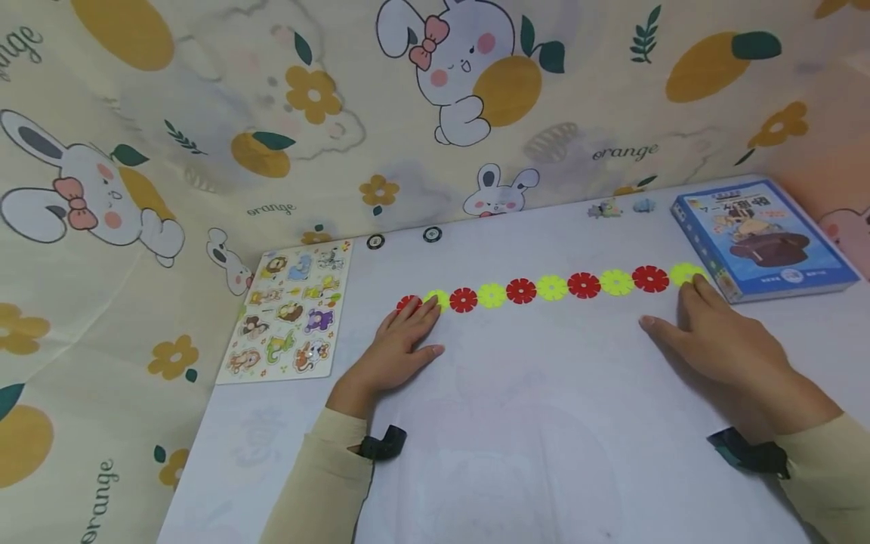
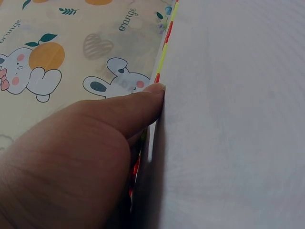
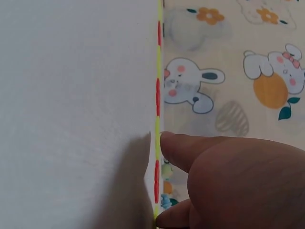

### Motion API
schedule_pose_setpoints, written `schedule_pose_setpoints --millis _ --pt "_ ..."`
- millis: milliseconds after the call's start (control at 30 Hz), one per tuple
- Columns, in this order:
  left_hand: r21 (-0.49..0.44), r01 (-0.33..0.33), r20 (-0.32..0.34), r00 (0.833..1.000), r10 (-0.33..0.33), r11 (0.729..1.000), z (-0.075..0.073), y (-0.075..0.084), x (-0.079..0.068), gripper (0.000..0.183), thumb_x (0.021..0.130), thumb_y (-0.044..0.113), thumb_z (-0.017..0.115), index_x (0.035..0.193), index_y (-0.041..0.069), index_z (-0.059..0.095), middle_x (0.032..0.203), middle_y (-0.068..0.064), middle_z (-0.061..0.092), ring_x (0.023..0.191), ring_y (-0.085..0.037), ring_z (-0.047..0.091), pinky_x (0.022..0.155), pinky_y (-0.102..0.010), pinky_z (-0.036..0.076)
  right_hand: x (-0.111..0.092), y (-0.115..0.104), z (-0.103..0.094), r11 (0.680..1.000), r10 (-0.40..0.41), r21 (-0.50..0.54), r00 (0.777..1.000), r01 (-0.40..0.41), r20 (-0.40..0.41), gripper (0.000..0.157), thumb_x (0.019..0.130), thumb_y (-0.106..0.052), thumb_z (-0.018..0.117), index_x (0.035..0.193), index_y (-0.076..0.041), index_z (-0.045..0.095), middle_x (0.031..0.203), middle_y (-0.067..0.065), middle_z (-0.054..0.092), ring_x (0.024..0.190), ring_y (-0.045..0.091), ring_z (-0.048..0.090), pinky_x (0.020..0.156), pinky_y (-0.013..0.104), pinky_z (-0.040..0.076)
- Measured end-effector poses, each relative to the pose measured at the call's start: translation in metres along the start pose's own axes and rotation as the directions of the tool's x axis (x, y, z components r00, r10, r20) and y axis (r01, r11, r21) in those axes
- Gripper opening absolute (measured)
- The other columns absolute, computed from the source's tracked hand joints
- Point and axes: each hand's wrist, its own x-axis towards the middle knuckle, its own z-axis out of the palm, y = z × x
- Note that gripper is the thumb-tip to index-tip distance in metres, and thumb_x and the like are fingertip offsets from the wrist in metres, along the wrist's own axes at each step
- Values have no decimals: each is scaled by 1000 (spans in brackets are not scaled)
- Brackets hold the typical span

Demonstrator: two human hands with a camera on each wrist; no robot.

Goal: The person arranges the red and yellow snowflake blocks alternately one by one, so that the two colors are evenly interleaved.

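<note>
A row of red and yellow-green plastic snowflake discs [image 1: 521, 291] runs across the white table, the colours alternating and the neighbours edge to edge. My left hand [image 1: 397, 351] lies palm down at the row's left end, fingertips on the end red disc [image 1: 409, 302] and the yellow-green one beside it. At the other end my right hand [image 1: 734, 344] touches the last yellow-green disc [image 1: 683, 272] with extended fingers, thumb held apart. From the wrist views, the row is a thin flat line; the left thumb [image 2: 138, 107] partly covers it.
A blue boxed book [image 1: 768, 238] lies close by the row's right end. On the left is an animal picture board [image 1: 288, 313]. Two small black-and-white round pieces [image 1: 432, 234] and little figures [image 1: 605, 209] sit near the back wall, which has a rabbit-and-orange print.
</note>
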Motion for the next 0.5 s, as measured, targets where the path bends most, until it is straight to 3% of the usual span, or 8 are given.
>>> schedule_pose_setpoints --millis 500 --pt "0 -3 -10 1000 3 1000 3 -1 0 69 94 53 50 153 27 24 157 17 11 144 -16 0 113 -47 0 1 2 0 1000 -8 -23 1000 9 18 111 83 -77 37 147 10 8 149 36 -4 132 58 3 90 76 14"
